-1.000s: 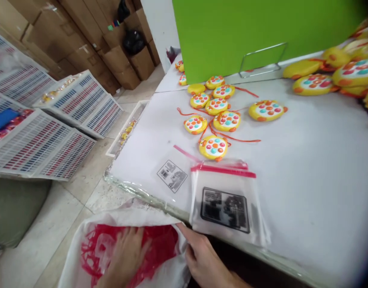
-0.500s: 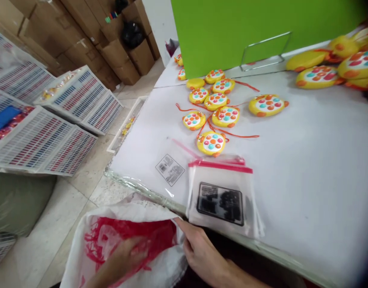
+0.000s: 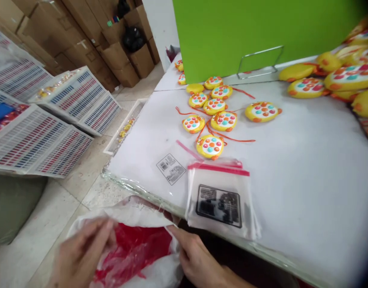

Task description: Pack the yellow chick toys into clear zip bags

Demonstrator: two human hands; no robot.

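Note:
Below the table's near edge lies a white sack (image 3: 135, 212) with red plastic (image 3: 135, 252) inside it. My right hand (image 3: 198, 260) grips the sack's right rim. My left hand (image 3: 81, 256) is at the sack's left side, blurred, its fingers on the white rim; whether it grips is unclear. A stack of clear zip bags with red strips and black labels (image 3: 220, 202) lies on the table just above my right hand. Several yellow round toys with coloured buttons and orange cords (image 3: 212, 116) lie farther back.
The white table (image 3: 306, 168) has a green board (image 3: 246, 32) and a wire stand (image 3: 258, 60) at the back, and more yellow toys (image 3: 336, 76) piled far right. Printed trays (image 3: 51, 120) are stacked on the floor at left, cardboard boxes (image 3: 111, 52) behind them.
My left hand has come out of the red plastic in the sack and moved left to its rim. My right hand has stayed on the sack's right edge.

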